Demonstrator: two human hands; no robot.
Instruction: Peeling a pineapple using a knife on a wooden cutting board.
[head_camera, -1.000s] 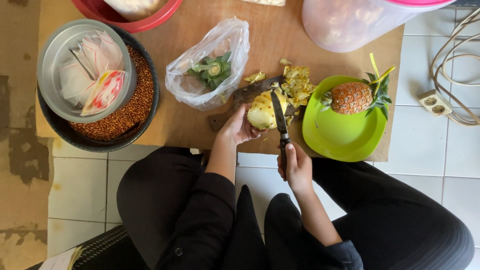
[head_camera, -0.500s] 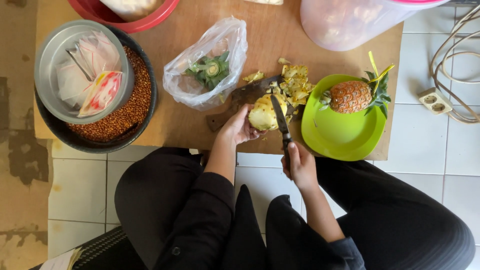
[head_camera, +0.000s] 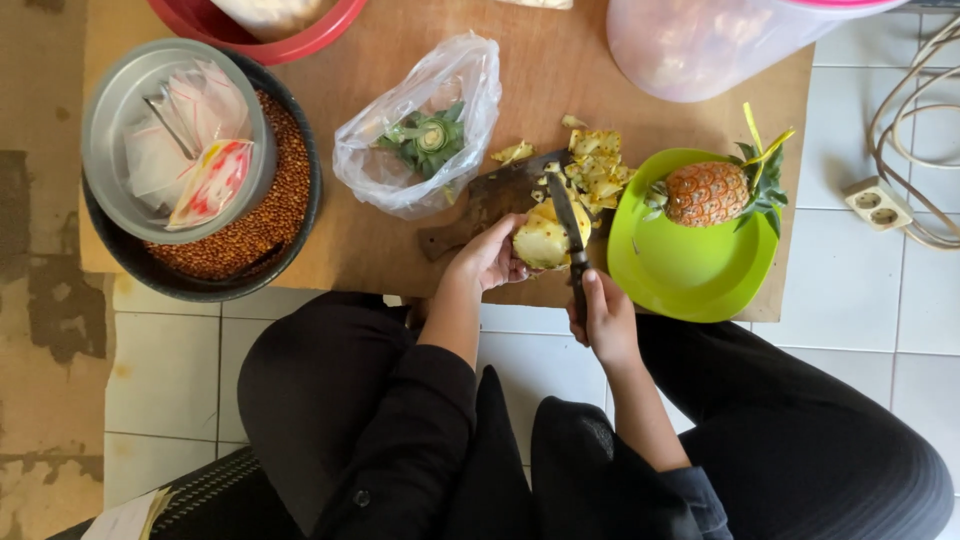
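Note:
My left hand (head_camera: 487, 257) grips a peeled yellow pineapple (head_camera: 541, 238) over a dark wooden cutting board (head_camera: 487, 203). My right hand (head_camera: 604, 318) holds a knife (head_camera: 568, 225) by its dark handle, with the blade lying across the top right of the fruit. A heap of yellow peel scraps (head_camera: 598, 170) lies at the far end of the board. To the right, a whole small pineapple (head_camera: 712, 192) with its green crown rests on a lime green plate (head_camera: 690, 270).
A clear plastic bag (head_camera: 420, 130) holds cut-off green crowns. At left a metal bowl (head_camera: 165, 130) of small plastic bags sits in a dark basin (head_camera: 250, 235) of brown grains. A red basin (head_camera: 270, 25), a clear tub (head_camera: 720, 40), a power strip (head_camera: 878, 203).
The knife blade has slid a little further along the peeled pineapple, and my left hand has turned the fruit slightly. Everything else stays where it was.

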